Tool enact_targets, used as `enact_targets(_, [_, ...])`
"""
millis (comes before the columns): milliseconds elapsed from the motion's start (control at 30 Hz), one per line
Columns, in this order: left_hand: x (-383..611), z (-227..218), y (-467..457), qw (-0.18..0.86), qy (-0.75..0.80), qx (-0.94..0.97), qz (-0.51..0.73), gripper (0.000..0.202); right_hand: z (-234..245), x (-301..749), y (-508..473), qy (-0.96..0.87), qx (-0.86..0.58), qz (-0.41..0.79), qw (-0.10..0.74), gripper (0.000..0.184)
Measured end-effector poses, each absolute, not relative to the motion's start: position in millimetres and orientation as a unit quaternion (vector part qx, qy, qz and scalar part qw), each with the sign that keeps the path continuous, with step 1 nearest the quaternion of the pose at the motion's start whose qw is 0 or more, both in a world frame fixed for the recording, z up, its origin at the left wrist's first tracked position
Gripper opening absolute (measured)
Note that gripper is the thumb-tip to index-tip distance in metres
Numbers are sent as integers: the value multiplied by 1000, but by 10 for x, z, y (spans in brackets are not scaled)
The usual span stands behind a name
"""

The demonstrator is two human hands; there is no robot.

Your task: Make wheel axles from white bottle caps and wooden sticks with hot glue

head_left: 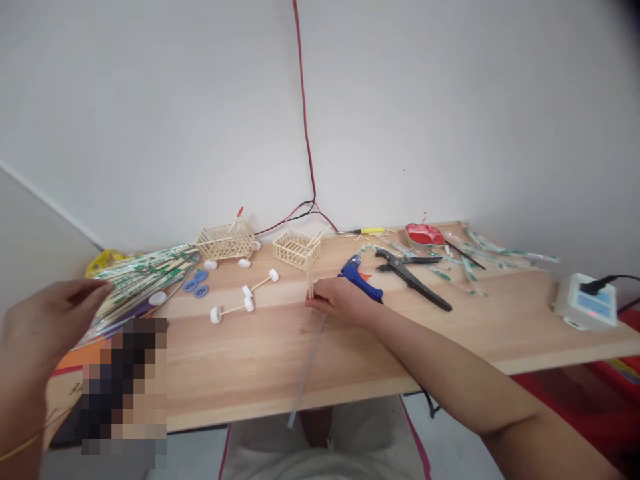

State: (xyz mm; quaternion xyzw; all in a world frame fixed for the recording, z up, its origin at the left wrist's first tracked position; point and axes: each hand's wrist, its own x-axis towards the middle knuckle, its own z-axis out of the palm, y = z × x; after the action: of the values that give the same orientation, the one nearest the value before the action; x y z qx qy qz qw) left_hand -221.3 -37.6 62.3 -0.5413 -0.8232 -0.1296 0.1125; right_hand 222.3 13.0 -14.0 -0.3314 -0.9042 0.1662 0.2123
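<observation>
My right hand (333,297), fingers closed, grips a thin pale wooden stick (309,272) standing roughly upright over the middle of the table. A small lattice frame of wooden sticks (293,252) sits just behind it. Under this hand a translucent rod (306,377) runs out past the table's front edge. Beside the wrist lies a blue tool with an orange trigger (361,281), partly covered by my arm. On the left, my left hand (55,320) hovers by a heap of wrapped chopsticks (150,280). Its thumb and fingertips come together; anything between them is not visible.
A second lattice frame with white wheels (225,241) stands at the back. Nearby are two white-wheeled axles (260,283) and blue discs (201,291). Black-handled cutters (417,280), a red-filled dish (424,235), torn wrappers (470,267) and a white power box (585,303) lie rightward.
</observation>
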Motion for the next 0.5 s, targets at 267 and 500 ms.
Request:
enact_targets(267, [-397, 333, -194, -100, -606, -728, -306, 23, -141, 2261, 156, -884, -347, 203, 240, 22])
enact_targets(500, [-252, 133, -126, -61, -543, -800, -248, 22, -194, 2289, 174, -896, -345, 175, 220, 27])
